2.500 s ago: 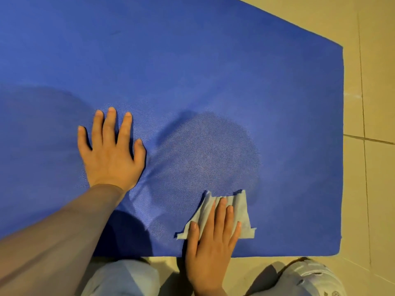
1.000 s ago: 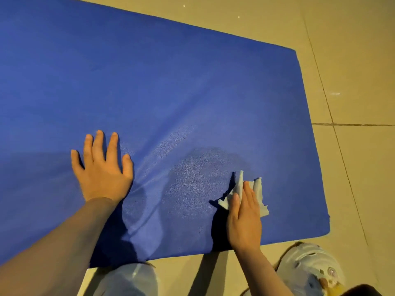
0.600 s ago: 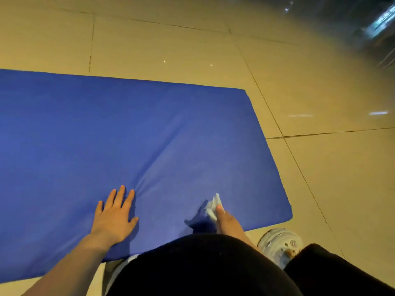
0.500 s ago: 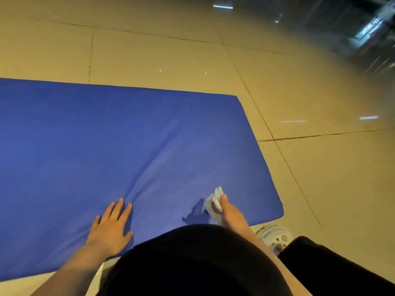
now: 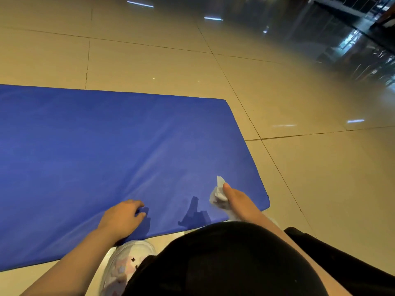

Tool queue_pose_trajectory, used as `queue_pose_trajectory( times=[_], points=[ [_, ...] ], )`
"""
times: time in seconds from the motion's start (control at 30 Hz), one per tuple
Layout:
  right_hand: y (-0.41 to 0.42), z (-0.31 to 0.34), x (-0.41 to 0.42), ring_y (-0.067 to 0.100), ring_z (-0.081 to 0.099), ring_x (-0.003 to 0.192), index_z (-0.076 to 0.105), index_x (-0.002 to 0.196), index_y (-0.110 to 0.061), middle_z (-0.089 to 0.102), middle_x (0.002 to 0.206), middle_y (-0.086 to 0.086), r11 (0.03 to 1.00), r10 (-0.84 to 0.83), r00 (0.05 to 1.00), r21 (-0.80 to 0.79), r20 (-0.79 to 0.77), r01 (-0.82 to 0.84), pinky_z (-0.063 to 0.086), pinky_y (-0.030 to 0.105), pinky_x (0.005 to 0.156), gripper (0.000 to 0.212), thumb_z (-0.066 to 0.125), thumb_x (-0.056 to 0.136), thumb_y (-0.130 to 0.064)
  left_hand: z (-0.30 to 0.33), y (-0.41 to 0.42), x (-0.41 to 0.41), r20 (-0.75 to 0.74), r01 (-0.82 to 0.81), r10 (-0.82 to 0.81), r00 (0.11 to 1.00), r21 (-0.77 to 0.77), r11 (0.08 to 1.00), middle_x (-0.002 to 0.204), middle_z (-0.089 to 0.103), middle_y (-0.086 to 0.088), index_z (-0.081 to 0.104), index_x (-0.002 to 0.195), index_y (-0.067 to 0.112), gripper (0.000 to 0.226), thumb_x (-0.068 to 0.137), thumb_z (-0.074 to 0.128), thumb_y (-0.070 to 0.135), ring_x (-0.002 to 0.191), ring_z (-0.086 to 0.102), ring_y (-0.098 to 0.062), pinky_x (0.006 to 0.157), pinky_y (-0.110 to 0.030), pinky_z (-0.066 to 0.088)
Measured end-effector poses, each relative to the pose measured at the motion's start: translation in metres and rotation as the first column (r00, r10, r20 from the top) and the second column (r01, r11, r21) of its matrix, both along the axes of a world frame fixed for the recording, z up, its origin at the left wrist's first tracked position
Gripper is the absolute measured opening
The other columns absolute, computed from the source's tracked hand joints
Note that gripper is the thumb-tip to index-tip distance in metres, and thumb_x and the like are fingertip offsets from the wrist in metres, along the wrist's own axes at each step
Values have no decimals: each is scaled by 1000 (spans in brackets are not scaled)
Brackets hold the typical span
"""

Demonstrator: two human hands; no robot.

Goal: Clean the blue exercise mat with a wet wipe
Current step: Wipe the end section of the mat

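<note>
So the right hand (image 5: 232,199) has the wet wipe (image 5: 217,192) bunched in its grip over the mat's (image 5: 106,146) near right corner. Most of the mat runs off leftward, long axis sideways; left hand (image 5: 121,220) rests on it, fingers curled, nothing held.

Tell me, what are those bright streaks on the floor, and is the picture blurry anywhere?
Head view: the streaks are ceiling lights mirrored in the glossy floor tiles; the top right corner is smeared and dim; the wet wipe throws a sharp dark shadow on the blue mat; the wide lens makes straight tile seams fan outward.
</note>
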State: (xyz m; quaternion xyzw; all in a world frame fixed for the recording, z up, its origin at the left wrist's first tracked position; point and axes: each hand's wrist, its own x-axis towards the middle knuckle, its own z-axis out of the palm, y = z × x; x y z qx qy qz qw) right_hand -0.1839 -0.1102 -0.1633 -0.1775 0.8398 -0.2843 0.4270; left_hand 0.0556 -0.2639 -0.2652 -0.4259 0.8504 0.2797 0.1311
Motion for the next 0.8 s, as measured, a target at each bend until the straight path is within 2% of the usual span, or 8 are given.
queue_pose_trajectory(
  times=[0.1, 0.2, 0.33, 0.37, 0.43, 0.5, 0.7, 0.8],
  points=[
    [6, 12, -20, 22, 54, 106, 57, 124, -14, 56, 117, 6, 997, 42, 991, 71, -123, -34, 41, 34, 92, 49, 28, 104, -49, -10, 13, -26, -49, 81, -82, 995, -29, 996, 150, 41, 7, 39, 148, 27, 52, 101, 47, 48, 136, 41, -17, 105, -33, 39],
    [16, 9, -47, 24, 54, 109, 56, 129, -14, 56, 124, 8, 996, 43, 986, 80, -162, -31, 40, 35, 91, 52, 28, 104, -50, -26, 32, -55, 23, 228, -227, 974, -38, 973, 165, 5, 5, 12, 157, 34, 77, 95, 47, 63, 152, 7, -18, 120, -42, 12],
    [36, -4, -70, 24, 55, 110, 56, 132, -12, 57, 129, 8, 996, -4, 987, 92, -161, 19, 41, 35, 91, 55, 29, 103, -51, -57, 59, -80, 181, 375, -359, 916, -62, 925, 149, -34, 6, -22, 148, 36, 104, 84, 49, 77, 150, -21, -24, 116, -59, -9],
    [41, -8, -75, 24, 55, 111, 57, 132, -12, 57, 129, 8, 994, -9, 986, 105, -167, 26, 42, 37, 93, 56, 29, 103, -52, -64, 63, -81, 150, 375, -356, 922, -130, 918, 154, -26, 2, -13, 150, 35, 111, 77, 58, 77, 151, -14, -26, 114, -61, -5],
    [50, -18, -82, 24, 56, 110, 58, 129, -13, 59, 128, 8, 991, -11, 983, 127, -182, 34, 44, 38, 95, 56, 29, 102, -53, -74, 64, -80, 79, 366, -357, 931, -226, 903, 159, 30, -9, 39, 150, 29, 121, 46, 87, 70, 144, 32, -36, 106, -65, 19],
    [56, -26, -86, 24, 58, 107, 58, 127, -13, 60, 125, 9, 991, -30, 988, 126, -154, 50, 46, 39, 94, 54, 29, 103, -52, -84, 63, -78, 40, 390, -398, 916, -315, 865, 130, 64, -17, 70, 124, 19, 109, 25, 98, 54, 115, 62, -44, 88, -69, 42],
    [48, -10, -84, 21, 59, 95, 61, 115, -12, 61, 113, 10, 999, -25, 955, 22, -296, 33, 48, 34, 84, 50, 27, 104, -48, -72, 65, -74, 8, 390, -420, 907, -387, 835, 107, 73, -19, 78, 106, 9, 77, 36, 102, 34, 92, 72, -41, 63, -58, 57],
    [37, 20, -75, 11, 51, 74, 58, 96, -14, 58, 88, 2, 990, 106, 870, -33, -482, -139, 39, 24, 61, 45, 26, 106, -44, -46, 54, -66, -176, 293, -486, 856, -610, 736, 101, 75, -15, 77, 106, 8, 37, 80, 76, 35, 87, 74, -34, 61, -49, 60]
  ],
)
